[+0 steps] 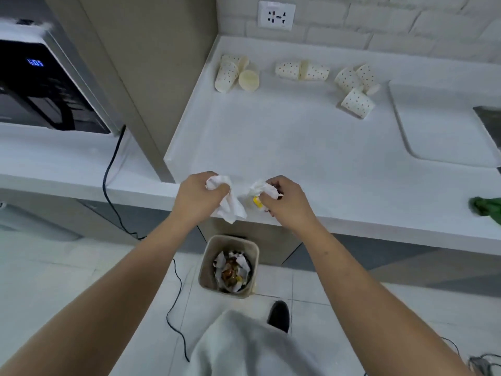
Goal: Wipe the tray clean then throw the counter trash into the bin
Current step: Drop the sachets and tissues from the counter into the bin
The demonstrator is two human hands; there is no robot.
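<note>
Gripping crumpled white tissue (229, 202) in your left hand (199, 198); right hand (286, 203) clutching wadded paper trash (261, 192) | both above beige plastic bin (229, 263)

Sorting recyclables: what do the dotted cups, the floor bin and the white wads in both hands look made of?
Dotted cups: probably paper, matte cream, rolled rims. Bin: likely plastic, smooth beige walls, rounded corners. Left wad, gripped by the left hand, and right wad, gripped by the right hand: tissue paper, creased and limp; something yellow shows under the right one.
</note>
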